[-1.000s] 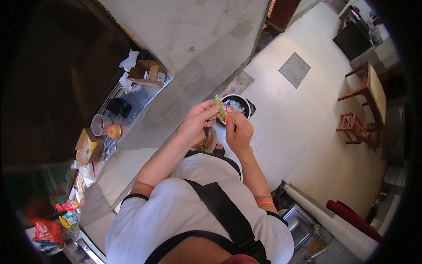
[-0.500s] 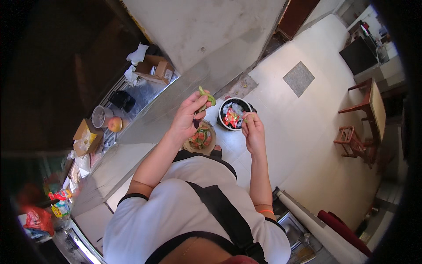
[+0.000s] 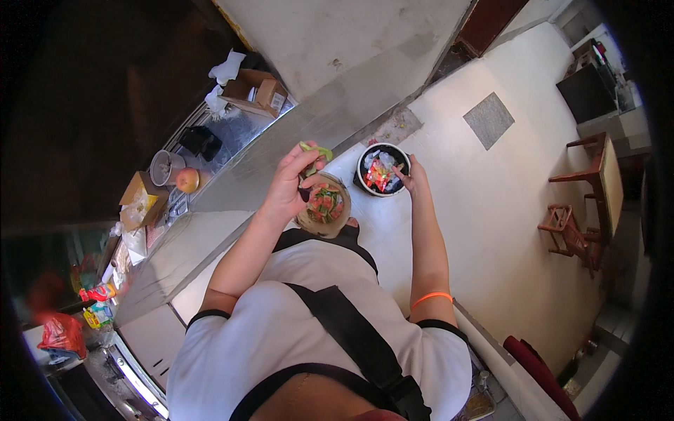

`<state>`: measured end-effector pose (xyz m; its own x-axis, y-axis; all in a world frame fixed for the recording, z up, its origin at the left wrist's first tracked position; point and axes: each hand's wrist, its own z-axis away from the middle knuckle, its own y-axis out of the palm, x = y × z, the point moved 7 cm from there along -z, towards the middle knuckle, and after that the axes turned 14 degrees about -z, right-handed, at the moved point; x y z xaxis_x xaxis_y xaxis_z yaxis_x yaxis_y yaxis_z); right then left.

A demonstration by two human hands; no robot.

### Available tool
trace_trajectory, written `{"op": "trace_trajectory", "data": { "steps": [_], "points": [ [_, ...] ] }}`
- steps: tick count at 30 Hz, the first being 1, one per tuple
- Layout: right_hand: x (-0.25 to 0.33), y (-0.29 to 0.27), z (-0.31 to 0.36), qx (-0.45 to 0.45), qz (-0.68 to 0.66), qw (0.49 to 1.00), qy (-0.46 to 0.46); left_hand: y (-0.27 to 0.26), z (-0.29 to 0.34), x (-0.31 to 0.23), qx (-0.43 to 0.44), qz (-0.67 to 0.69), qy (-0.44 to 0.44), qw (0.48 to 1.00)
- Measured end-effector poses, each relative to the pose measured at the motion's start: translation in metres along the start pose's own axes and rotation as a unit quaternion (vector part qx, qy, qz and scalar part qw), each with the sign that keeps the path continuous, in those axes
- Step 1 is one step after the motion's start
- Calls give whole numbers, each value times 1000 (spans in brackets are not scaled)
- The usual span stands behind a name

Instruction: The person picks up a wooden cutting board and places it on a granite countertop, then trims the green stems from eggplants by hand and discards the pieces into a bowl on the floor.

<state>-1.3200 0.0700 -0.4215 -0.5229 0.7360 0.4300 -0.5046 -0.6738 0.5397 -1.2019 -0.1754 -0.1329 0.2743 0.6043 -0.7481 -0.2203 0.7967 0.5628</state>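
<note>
My left hand is closed around a few long, curved green bean-like pods, which stick out past the fingertips. Something small and dark shows below its fingers; I cannot make out what it is. Just beside and below this hand, a round tan container holds red and green pieces. My right hand is at the right rim of a round bin lined with a black bag. Its fingers are apart, the thumb reaching over the rubbish, and I see nothing held.
A long counter on the left bears a cardboard box, a clear plastic tub, a round reddish fruit and another open box. A wooden stool and a table stand on the pale floor at the right.
My right hand has moved from a pinch above the bin to its right rim, and its fingers have spread. My left hand has shifted slightly left, still holding the green pods.
</note>
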Motion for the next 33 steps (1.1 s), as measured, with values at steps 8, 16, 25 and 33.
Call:
{"op": "trace_trajectory", "data": {
  "steps": [8,16,25,33],
  "points": [
    [-5,166,226,429,224,875,-22,-8,0,12,-7,-153,-9,988],
    [-18,181,294,356,497,661,-435,2,11,18,59,-330,-33,942],
    [-64,170,292,446,-81,891,6,-19,28,35,170,-35,-209,962],
    [-88,72,186,201,318,919,-115,-88,33,40,48,151,-236,959]
  ]
}}
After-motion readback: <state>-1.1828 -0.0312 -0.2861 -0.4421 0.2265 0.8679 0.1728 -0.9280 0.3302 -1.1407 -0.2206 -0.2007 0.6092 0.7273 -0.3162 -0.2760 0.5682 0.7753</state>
